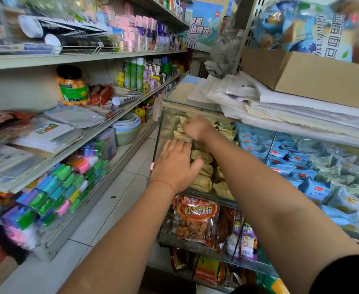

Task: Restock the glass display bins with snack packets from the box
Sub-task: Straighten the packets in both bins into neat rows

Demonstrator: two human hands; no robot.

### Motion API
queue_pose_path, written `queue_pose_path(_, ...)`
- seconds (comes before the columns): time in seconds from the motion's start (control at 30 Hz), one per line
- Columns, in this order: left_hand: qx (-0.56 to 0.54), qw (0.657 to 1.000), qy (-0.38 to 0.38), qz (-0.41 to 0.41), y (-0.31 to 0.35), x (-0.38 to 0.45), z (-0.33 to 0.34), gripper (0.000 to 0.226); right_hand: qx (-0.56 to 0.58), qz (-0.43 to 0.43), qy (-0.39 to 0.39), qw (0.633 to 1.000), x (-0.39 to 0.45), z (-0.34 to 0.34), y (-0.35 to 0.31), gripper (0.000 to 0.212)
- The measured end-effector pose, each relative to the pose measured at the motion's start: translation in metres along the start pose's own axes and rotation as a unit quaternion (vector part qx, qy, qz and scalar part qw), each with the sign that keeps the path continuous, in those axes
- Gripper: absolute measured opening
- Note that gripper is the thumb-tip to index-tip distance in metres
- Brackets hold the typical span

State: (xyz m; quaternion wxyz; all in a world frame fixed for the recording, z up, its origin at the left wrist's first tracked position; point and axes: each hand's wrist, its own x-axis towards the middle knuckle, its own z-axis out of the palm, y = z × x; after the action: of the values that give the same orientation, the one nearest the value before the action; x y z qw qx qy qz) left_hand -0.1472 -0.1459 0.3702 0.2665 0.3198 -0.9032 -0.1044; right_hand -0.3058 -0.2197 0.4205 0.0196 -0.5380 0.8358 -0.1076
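Now | left hand (175, 166) flat on crinkly tan packets (202, 181) | glass bin (157, 141)

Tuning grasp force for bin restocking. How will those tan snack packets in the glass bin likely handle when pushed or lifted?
The tan snack packets look puffy and crinkled, so probably light and yielding. The left hand lies flat on them, suggesting they compress rather than resist. Loosely heaped, they may well slide over each other.

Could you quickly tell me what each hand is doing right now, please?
Left hand: open, fingers flat on the tan packets in the glass bin.
Right hand: curled, pinching a tan packet.
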Motion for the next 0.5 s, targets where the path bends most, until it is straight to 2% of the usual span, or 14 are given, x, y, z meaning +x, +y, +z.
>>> queue_pose_path(0.1, -0.003, 1.0, -0.007, -0.01, -0.001, 0.001, 0.001, 0.07, -0.004, 0.009, 0.014, 1.0, 0.005, 0.0, 0.003, 0.06)
queue_pose_path(0.27, -0.001, 1.0, -0.011, -0.014, 0.0, 0.001, 0.002, 0.069, -0.039, 0.018, -0.056, 0.998, 0.015, 0.015, 0.006, 0.065)
queue_pose_path(0.33, -0.005, 1.0, 0.0, -0.016, 0.001, 0.001, 0.002, 0.065, -0.033, 0.006, -0.062, 0.997, 0.015, 0.019, 0.007, 0.064)
queue_pose_path(0.5, -0.017, 1.0, 0.023, -0.01, 0.002, -0.001, 0.0, 0.068, 0.008, 0.031, 0.036, 0.999, 0.021, 0.005, 0.019, 0.06)
